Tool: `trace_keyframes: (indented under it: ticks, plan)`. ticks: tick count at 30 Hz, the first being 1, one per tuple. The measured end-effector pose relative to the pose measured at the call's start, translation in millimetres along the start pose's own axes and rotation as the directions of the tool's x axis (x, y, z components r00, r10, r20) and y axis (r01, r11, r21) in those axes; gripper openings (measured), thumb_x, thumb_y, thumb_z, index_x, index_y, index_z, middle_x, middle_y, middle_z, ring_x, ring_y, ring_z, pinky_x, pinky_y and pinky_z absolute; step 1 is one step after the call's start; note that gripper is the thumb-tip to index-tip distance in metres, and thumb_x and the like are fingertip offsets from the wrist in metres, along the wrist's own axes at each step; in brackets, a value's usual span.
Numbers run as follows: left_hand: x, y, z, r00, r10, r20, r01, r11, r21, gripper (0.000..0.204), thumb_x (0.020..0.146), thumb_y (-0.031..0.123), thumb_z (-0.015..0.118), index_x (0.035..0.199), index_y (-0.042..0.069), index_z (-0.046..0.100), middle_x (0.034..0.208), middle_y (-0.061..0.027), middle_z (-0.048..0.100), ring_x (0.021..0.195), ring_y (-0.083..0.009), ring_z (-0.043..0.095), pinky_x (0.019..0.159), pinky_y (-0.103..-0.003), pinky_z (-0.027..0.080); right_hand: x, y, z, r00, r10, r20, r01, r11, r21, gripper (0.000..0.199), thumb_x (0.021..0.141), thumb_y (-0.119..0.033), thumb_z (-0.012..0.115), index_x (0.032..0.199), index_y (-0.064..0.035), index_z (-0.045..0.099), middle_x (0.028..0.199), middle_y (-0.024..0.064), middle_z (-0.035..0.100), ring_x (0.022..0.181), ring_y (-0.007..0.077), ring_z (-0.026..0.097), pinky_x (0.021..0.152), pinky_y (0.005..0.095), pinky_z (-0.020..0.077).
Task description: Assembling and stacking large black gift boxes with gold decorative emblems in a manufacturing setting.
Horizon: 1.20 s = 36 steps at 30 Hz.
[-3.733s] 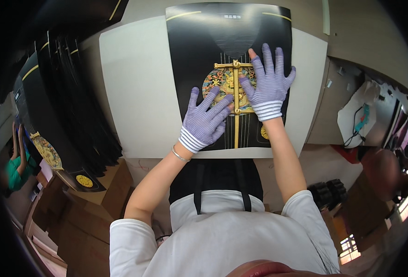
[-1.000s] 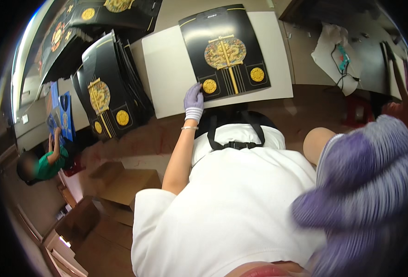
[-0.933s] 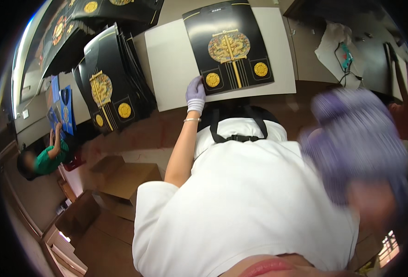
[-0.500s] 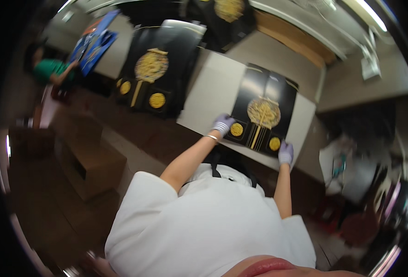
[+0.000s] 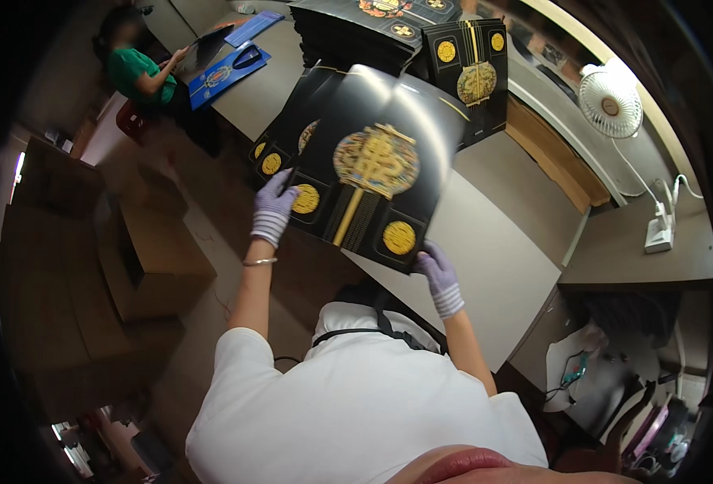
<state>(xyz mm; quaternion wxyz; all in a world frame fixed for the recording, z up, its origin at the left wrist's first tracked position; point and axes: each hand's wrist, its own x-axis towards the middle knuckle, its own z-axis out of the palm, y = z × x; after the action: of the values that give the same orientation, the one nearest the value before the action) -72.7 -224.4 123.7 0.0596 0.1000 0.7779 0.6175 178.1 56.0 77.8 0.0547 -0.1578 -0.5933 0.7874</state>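
**A:** What is in the hands?

**B:** A large black sheet [image 5: 372, 181] printed with a gold emblem and gold discs, held up off the desk [image 5: 501, 250] and tilted, its far edge catching glare. The left hand [image 5: 274, 208], in a pale purple glove, has its grip clamped on the sheet's left edge, fingers over the printed face beside one gold disc. The right hand [image 5: 438, 274], gloved the same way, pinches the near corner from below, its grip closed on the sheet.

**A:** And where does it sit in the scene?

**B:** In the air above the near left part of the pale desk, in front of the person's white shirt [image 5: 356, 403]. Just behind it, partly hidden, lie more black sheets of the same print [image 5: 280, 149], and farther off to the right another printed black sheet [image 5: 473, 73] lies flat on the desk.

**A:** Anything else about?

**B:** A small white fan [image 5: 610, 101] stands far right, with a white power strip [image 5: 660, 234] on a lower shelf near it. Far left, another person in a green top [image 5: 139, 73] sits at the desk by blue sheets [image 5: 227, 68]. Brown cardboard boxes [image 5: 143, 258] stand on the floor to the left.
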Motion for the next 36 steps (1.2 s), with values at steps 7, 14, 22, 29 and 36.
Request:
trace_keyframes:
  ticks: [7, 14, 22, 29, 36]
  plan:
    - [52, -80, -98, 0.986, -0.052, -0.159, 0.066, 0.994, 0.088, 0.043, 0.089, 0.002, 0.064, 0.131, -0.003, 0.055, 0.127, -0.0136, 0.061, 0.113, -0.0192, 0.058, 0.097, -0.029, 0.046, 38, 18, 83, 0.950, 0.231, 0.209, -0.204, 0.968, -0.145, 0.045, 0.099, -0.015, 0.051, 0.139, 0.0022, 0.041, 0.105, 0.0139, 0.069, 0.090, 0.0188, 0.069, 0.083, 0.0296, 0.0538]
    - [17, -130, -97, 0.804, -0.348, -0.483, 0.146, 0.902, -0.407, 0.070, 0.096, 0.052, 0.041, 0.152, 0.013, 0.028, 0.161, -0.0070, 0.023, 0.147, -0.0264, 0.021, 0.117, -0.047, 0.021, 54, 5, 125, 0.964, 0.265, 0.035, -0.225, 0.874, -0.430, 0.059, 0.093, -0.025, 0.056, 0.142, 0.0009, 0.037, 0.109, 0.0186, 0.068, 0.097, 0.0301, 0.067, 0.088, 0.0362, 0.0521]
    - [57, -82, -33, 0.950, -0.259, -0.177, 0.223, 0.954, -0.199, 0.062, 0.101, 0.041, 0.042, 0.139, -0.007, 0.043, 0.142, -0.0212, 0.049, 0.120, -0.0286, 0.053, 0.106, -0.039, 0.040, 119, -19, 154, 0.983, 0.026, -0.182, -0.120, 0.840, -0.529, 0.073, 0.077, -0.024, 0.063, 0.140, 0.0012, 0.037, 0.126, 0.0261, 0.057, 0.113, 0.0408, 0.058, 0.097, 0.0442, 0.0471]
    - [88, -128, 2, 0.899, -0.365, -0.243, 0.419, 0.879, 0.228, 0.073, 0.091, 0.050, 0.057, 0.134, -0.009, 0.047, 0.141, -0.0281, 0.047, 0.127, -0.0362, 0.050, 0.108, -0.042, 0.038, 117, -4, 111, 0.949, 0.002, -0.316, -0.181, 0.823, -0.538, 0.069, 0.084, -0.034, 0.059, 0.142, -0.0034, 0.039, 0.135, 0.0204, 0.054, 0.119, 0.0387, 0.054, 0.100, 0.0461, 0.0454]
    - [119, -131, 107, 0.964, -0.264, 0.041, 0.257, 0.959, 0.120, 0.068, 0.091, 0.047, 0.057, 0.132, -0.006, 0.050, 0.138, -0.0240, 0.050, 0.124, -0.0338, 0.051, 0.107, -0.041, 0.039, 50, 61, 71, 0.913, 0.176, -0.367, -0.357, 0.779, -0.516, 0.042, 0.085, -0.033, 0.053, 0.115, -0.0049, 0.065, 0.106, 0.0203, 0.068, 0.099, 0.0401, 0.063, 0.088, 0.0487, 0.0493]
